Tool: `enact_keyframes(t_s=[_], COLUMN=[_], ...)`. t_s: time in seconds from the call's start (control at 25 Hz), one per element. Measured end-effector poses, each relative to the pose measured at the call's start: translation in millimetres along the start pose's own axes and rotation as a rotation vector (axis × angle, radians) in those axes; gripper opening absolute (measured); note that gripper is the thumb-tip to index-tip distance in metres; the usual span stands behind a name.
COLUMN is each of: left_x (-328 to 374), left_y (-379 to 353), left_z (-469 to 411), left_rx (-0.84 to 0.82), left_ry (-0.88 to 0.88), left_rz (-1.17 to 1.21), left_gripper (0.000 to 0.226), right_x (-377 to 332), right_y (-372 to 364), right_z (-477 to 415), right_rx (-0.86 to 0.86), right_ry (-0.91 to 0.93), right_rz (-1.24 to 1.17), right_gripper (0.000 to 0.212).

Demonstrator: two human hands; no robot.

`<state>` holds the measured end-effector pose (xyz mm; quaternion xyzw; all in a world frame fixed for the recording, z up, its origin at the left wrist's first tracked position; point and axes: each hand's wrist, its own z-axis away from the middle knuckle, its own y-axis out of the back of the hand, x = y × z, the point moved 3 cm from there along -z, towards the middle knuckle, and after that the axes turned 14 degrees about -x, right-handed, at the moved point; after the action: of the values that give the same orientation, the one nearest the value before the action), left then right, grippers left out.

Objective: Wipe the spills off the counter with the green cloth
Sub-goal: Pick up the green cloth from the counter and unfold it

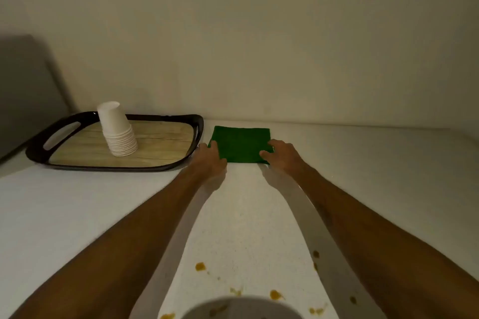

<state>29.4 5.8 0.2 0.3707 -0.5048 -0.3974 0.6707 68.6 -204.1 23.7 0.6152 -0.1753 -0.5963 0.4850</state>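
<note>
A folded green cloth [242,143] lies flat on the white counter [363,168] near the back wall. My left hand [211,159] rests at the cloth's near left corner, fingers touching its edge. My right hand [281,154] lies on the near right corner with fingertips on the fabric. Whether either hand grips the cloth is unclear. Several orange spills [200,266] dot the counter close to me, between and beside my forearms, with more spills [275,295] toward the near edge.
A black tray [198,132] with a wood-look floor stands left of the cloth, almost touching it. A stack of white paper cups [118,129] sits upside down in it. A grey panel [23,90] leans at far left. A blurred grey shape [241,309] fills the bottom edge.
</note>
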Motion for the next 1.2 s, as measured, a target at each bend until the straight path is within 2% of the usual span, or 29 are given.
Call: enact_keyframes(t_s=[0.08,0.2,0.28,0.4,0.56,0.64,0.72,0.88,1.0,1.2], left_x=[-3.8,-0.5,5.6,10.7,9.2,2.3,-1.6,4.9,14.1,25.2], left_y=[-0.6,2.6,5.0,11.4,12.1,10.8,12.5,20.1,21.2,19.2], left_z=[-10.0,-23.7,-29.7,-35.4,-33.7,-30.4,-27.0,-13.4,6.6,59.9], left_rx=[-0.014,0.042,0.102,0.132,0.062,-0.008,-0.013,0.013,0.03,0.105], left_ry=[0.032,0.027,0.017,0.035,0.093,0.141,0.158,0.112,0.033,-0.058], left_rz=[-0.018,-0.038,-0.007,0.117,0.245,0.329,0.412,0.299,0.182,0.232], left_gripper=[0.055,0.038,0.029,0.027,0.021,0.032,0.044,0.036,0.043,0.045], right_x=[-1.8,-1.8,-3.2,-11.7,-13.2,-13.9,-16.9,-20.1,-20.5,-27.2], right_y=[-5.3,-9.7,-9.4,-5.9,1.2,3.5,3.0,0.5,-1.1,-3.4], right_z=[-13.6,-31.6,-40.6,-44.3,-38.5,-33.6,-28.7,-23.3,-8.9,35.9], right_rx=[-0.032,-0.026,0.014,0.05,0.021,0.0,0.018,0.046,0.091,0.163], right_ry=[-0.025,-0.079,-0.076,-0.068,-0.177,-0.295,-0.336,-0.263,-0.181,0.017], right_rz=[0.063,0.181,0.162,0.091,-0.016,-0.129,-0.2,-0.186,-0.161,-0.098], right_gripper=[0.029,0.019,0.016,0.024,0.025,0.014,0.013,0.034,0.032,0.045])
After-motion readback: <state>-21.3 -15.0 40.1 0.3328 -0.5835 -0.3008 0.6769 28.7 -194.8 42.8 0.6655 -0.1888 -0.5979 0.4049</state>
